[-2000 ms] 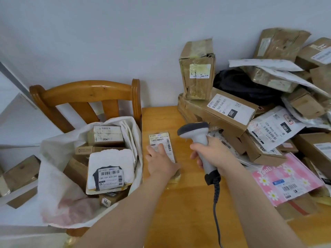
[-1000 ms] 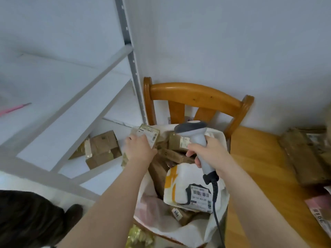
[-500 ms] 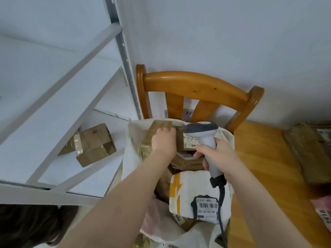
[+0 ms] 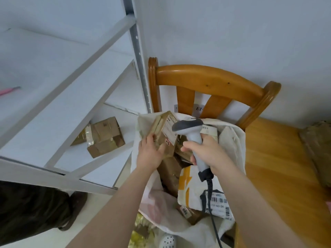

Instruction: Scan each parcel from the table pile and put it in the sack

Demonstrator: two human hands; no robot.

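Now the left hand (image 4: 149, 154) has slid lower on the parcel (image 4: 161, 128).

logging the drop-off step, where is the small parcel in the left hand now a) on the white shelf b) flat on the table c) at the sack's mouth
c: the left hand holds the small parcel just inside the rim of the sack, beside the scanner in the right hand.

Left grip (image 4: 150, 155), right grip (image 4: 207, 152) bare; forearms (image 4: 114, 203) bare.
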